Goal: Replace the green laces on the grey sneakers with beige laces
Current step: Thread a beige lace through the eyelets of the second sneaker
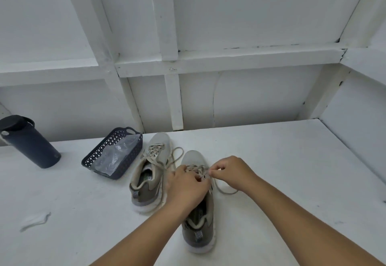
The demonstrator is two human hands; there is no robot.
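Two grey sneakers stand side by side on the white table, toes pointing away from me. The left sneaker carries a beige lace with loose ends trailing to its right. The right sneaker also has a beige lace through its eyelets. My left hand rests over this shoe's tongue and pinches the lace. My right hand pinches the other strand just right of the eyelets; a loose loop of the lace lies on the table below it. I see no green laces.
A dark plastic basket holding a clear plastic bag sits left of the shoes. Further left stands a dark blue tumbler with a lid. A scrap of clear plastic lies at the front left. White panelled walls enclose the table at the back and right.
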